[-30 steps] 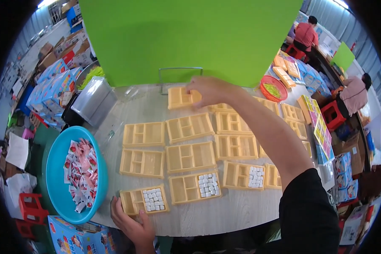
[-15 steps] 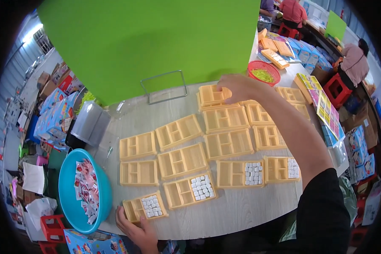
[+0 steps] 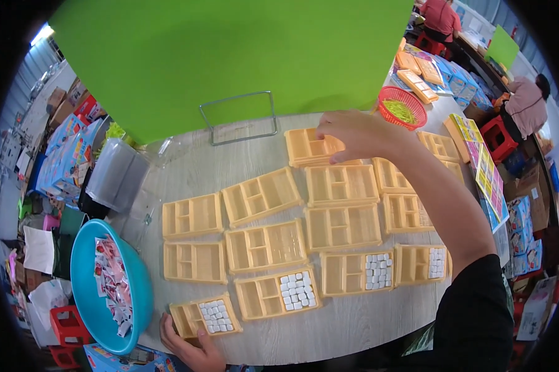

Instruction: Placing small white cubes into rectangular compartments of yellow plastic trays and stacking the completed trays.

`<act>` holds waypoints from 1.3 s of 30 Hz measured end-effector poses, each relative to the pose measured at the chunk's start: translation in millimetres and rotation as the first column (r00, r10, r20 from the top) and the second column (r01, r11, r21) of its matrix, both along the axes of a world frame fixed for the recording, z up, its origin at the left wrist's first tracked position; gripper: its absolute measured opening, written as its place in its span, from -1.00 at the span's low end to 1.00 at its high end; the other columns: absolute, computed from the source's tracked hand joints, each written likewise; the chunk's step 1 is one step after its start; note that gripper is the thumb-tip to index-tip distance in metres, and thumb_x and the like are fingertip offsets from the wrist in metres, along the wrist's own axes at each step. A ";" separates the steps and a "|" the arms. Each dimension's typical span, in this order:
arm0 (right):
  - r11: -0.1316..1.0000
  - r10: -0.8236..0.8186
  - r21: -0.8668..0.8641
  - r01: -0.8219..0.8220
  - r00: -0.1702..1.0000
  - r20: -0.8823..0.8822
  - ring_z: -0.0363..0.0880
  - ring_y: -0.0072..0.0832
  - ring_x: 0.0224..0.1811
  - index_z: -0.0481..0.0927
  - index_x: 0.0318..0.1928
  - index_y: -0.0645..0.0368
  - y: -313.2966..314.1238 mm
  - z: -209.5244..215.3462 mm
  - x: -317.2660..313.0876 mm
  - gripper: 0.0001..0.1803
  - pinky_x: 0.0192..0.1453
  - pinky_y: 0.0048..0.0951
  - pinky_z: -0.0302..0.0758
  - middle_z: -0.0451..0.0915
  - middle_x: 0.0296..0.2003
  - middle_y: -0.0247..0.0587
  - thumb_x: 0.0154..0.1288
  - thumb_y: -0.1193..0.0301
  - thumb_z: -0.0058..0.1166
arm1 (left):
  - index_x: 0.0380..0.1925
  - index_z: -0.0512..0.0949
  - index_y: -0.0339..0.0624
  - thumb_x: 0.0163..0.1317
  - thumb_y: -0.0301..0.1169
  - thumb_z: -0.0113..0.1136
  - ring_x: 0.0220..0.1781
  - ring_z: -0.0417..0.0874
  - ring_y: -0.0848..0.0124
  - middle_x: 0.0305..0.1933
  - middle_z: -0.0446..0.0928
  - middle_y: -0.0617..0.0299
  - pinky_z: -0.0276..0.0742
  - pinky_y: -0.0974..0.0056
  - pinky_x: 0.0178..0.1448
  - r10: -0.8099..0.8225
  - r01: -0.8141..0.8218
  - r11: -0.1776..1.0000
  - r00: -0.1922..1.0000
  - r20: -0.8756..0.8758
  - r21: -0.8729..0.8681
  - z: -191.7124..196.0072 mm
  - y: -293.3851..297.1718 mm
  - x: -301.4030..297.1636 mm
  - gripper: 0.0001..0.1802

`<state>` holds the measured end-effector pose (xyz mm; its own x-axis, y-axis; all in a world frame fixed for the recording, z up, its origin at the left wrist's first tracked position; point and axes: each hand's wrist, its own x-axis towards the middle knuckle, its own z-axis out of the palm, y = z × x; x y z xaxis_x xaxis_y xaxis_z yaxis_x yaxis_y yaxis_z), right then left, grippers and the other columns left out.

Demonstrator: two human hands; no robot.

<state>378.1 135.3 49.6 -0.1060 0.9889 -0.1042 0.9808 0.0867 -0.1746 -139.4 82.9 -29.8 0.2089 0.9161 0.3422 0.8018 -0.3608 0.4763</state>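
Note:
At the near left, my left hand (image 3: 191, 348) grips the corner of a pale yellow compartment tray (image 3: 185, 317). White rounded cube-shaped pieces (image 3: 216, 316) fill its right compartment. My right hand (image 3: 360, 137) reaches to the far side of the table. Its thumb and fingers close on the right end of another yellow compartment tray (image 3: 301, 146), which holds nothing I can see. That tray lies at or over the far edge of the rows; whether it rests on another tray is partly hidden by the hand.
More yellow trays (image 3: 264, 247) spread across the table (image 3: 354, 316); some along the near row hold white pieces. At left stands a turquoise basin (image 3: 144, 291) of small packets. A wire stand (image 3: 242, 137) is before the green panel (image 3: 230, 56); a red basket (image 3: 421, 119) sits far right.
The view has shifted slightly, so the trays sit a little differently in it. My right hand keeps hold of the far tray, which has shifted slightly; my left hand stays at the near tray.

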 end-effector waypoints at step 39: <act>0.978 -0.141 0.157 0.138 0.990 0.009 0.51 -0.06 0.21 0.58 0.04 0.15 -100.4 11.6 97.8 -0.48 0.31 -0.09 0.43 0.58 0.05 -0.11 0.07 0.29 0.43 | 0.31 0.36 -0.43 0.50 -0.04 0.11 0.20 0.43 -0.23 0.23 0.44 -0.33 0.30 -0.18 0.35 -0.048 0.053 0.984 0.998 -0.033 0.173 -9.2 1.3 -5.8 -0.33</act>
<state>475.9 34.9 61.3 0.0349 0.9981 0.0511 0.9884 -0.0269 -0.1497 -145.2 84.1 -39.1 0.2657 0.8314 0.4880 0.7928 -0.4765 0.3801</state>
